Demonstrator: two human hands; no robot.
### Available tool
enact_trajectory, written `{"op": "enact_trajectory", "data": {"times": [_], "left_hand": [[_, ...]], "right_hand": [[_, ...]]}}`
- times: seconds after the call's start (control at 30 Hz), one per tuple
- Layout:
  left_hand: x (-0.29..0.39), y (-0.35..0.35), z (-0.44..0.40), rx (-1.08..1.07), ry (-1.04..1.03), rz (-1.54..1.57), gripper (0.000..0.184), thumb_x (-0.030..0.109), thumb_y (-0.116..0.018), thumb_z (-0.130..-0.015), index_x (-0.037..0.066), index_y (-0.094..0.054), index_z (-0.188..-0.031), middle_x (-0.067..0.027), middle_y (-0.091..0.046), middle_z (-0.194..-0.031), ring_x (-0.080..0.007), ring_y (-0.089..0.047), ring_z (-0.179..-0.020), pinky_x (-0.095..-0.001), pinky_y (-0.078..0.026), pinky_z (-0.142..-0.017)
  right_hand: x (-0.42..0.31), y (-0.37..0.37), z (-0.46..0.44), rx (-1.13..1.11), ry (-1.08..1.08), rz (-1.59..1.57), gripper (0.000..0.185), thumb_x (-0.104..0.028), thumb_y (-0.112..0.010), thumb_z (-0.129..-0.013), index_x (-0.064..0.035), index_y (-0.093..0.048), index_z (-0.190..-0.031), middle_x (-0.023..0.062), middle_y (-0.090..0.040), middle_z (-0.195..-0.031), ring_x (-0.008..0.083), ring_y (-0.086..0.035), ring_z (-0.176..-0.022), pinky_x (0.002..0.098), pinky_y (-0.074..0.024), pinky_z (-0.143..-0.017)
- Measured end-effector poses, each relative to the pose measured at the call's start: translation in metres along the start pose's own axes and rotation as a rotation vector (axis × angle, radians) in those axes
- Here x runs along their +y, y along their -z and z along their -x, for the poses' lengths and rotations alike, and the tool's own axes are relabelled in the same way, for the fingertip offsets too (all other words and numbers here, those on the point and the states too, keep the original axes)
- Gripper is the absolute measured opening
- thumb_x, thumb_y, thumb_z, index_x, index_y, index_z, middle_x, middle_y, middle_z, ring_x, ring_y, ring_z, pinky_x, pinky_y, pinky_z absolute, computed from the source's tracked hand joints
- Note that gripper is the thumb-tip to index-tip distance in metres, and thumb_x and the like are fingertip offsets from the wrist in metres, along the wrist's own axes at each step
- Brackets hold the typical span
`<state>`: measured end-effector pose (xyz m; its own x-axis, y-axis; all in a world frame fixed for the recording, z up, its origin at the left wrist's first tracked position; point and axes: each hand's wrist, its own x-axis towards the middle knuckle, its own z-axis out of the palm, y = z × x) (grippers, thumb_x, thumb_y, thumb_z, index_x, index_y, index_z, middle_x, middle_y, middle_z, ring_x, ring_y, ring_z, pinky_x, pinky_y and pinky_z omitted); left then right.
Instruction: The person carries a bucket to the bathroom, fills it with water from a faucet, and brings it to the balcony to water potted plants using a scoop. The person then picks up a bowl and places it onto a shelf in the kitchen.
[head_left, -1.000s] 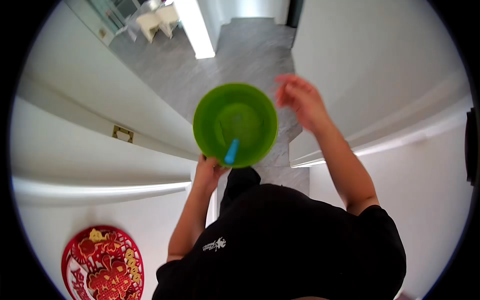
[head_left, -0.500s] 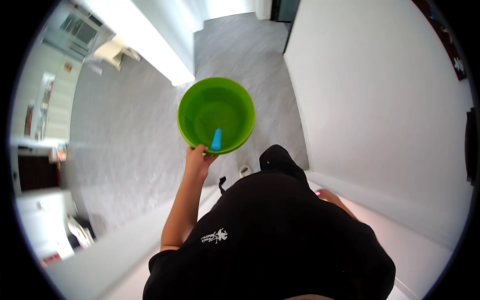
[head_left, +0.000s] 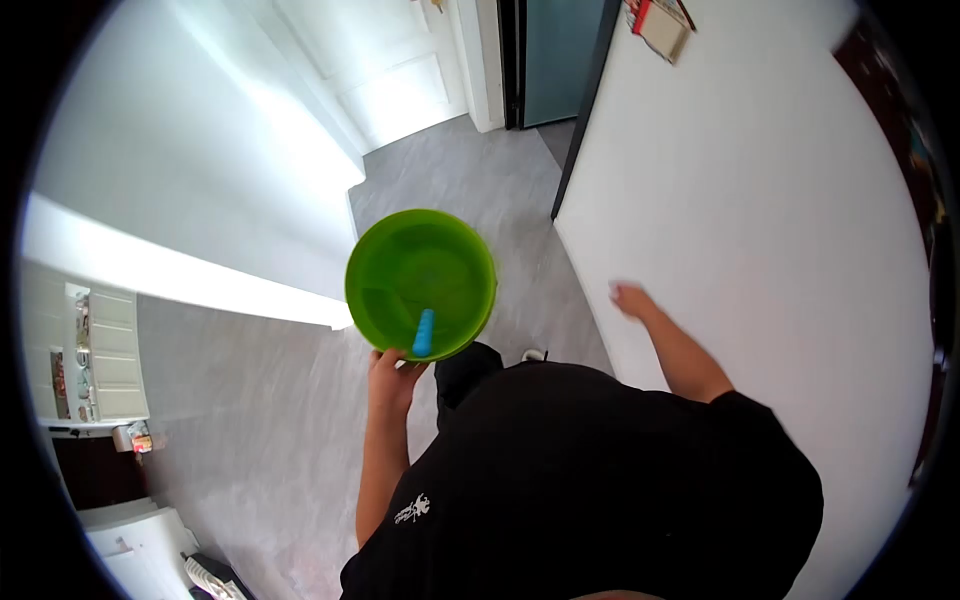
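My left hand (head_left: 391, 372) grips the near rim of a round green plastic bucket (head_left: 372, 250), its fingers closed over the edge. The bucket hangs in front of my body with its mouth facing up. Inside, a blue handle (head_left: 424, 332) leans against the near wall, close to my left fingers; what it belongs to is hard to make out against the green. Out to the right, my right hand (head_left: 630, 298) hangs beside the white wall, apart from the bucket. Motion blurs its fingers, and no object shows in it.
Grey floor (head_left: 250, 400) runs ahead to a white door (head_left: 400, 95). A dark-framed glass door (head_left: 558, 65) stands right of it. A wall corner (head_left: 335, 315) juts in at left, near the bucket. The white wall (head_left: 740, 200) lines my right. Shelves (head_left: 80, 350) stand far left.
The view has shifted forward along the floor, bringing the white door and glass door closer. My right hand has swung forward from beside my body. My left hand still holds the bucket.
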<state>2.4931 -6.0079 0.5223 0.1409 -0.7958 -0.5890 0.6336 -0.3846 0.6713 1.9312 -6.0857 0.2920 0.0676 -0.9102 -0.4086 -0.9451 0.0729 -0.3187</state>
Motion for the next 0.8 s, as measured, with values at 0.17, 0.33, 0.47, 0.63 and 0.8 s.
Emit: {"op": "enact_trajectory", "data": {"times": [0.17, 0.33, 0.47, 0.63, 0.8], "left_hand": [[0.087, -0.076, -0.129, 0.046, -0.020, -0.140, 0.043, 0.004, -0.057, -0.090, -0.005, -0.042, -0.130, -0.0216, -0.053, -0.129, -0.0411, -0.062, -0.112, -0.0528, -0.058, -0.094], [0.159, -0.145, -0.324, -0.047, 0.019, -0.383, 0.048, 0.001, -0.052, -0.087, -0.002, -0.032, -0.130, -0.0208, -0.049, -0.124, -0.0383, -0.060, -0.111, -0.0537, -0.058, -0.093], [0.207, -0.243, -0.423, -0.193, 0.143, -0.465, 0.046, 0.001, -0.052, -0.087, -0.002, -0.031, -0.127, -0.0222, -0.047, -0.125, -0.0369, -0.062, -0.107, -0.0528, -0.060, -0.089], [0.231, -0.387, -0.568, -0.390, 0.272, -0.646, 0.046, 0.000, -0.053, -0.084, 0.000, -0.033, -0.126, -0.0204, -0.050, -0.121, -0.0352, -0.064, -0.101, -0.0537, -0.060, -0.084], [0.190, -0.519, -0.673, -0.563, 0.286, -0.737, 0.053, -0.001, -0.053, -0.083, 0.002, -0.035, -0.133, -0.0180, -0.051, -0.124, -0.0364, -0.063, -0.102, -0.0534, -0.060, -0.083]], "right_hand": [[-0.189, 0.264, -0.196, 0.318, 0.277, -0.808, 0.034, -0.019, -0.055, -0.102, -0.0048, -0.058, -0.133, 0.0041, -0.067, -0.101, 0.0104, -0.060, -0.087, 0.0269, -0.0495, -0.077], [-0.224, 0.258, -0.281, 0.311, 0.251, -0.955, 0.034, -0.021, -0.055, -0.103, -0.0053, -0.059, -0.132, 0.0048, -0.068, -0.101, 0.0113, -0.062, -0.094, 0.0291, -0.0511, -0.085], [-0.140, 0.104, -0.253, -0.315, -0.251, -0.292, 0.043, -0.036, -0.063, -0.091, -0.0052, -0.063, -0.121, 0.0207, -0.067, -0.120, 0.0355, -0.063, -0.112, 0.0468, -0.0500, -0.094], [-0.083, 0.003, -0.132, -0.139, -0.852, -0.721, 0.042, -0.040, -0.067, -0.088, -0.0120, -0.069, -0.119, 0.0144, -0.071, -0.115, 0.0336, -0.069, -0.102, 0.0440, -0.0536, -0.089], [-0.117, 0.104, -0.125, -0.270, -0.849, -0.707, 0.038, -0.037, -0.069, -0.089, -0.0075, -0.072, -0.112, 0.0117, -0.072, -0.099, 0.0274, -0.070, -0.082, 0.0444, -0.0550, -0.079]]}}
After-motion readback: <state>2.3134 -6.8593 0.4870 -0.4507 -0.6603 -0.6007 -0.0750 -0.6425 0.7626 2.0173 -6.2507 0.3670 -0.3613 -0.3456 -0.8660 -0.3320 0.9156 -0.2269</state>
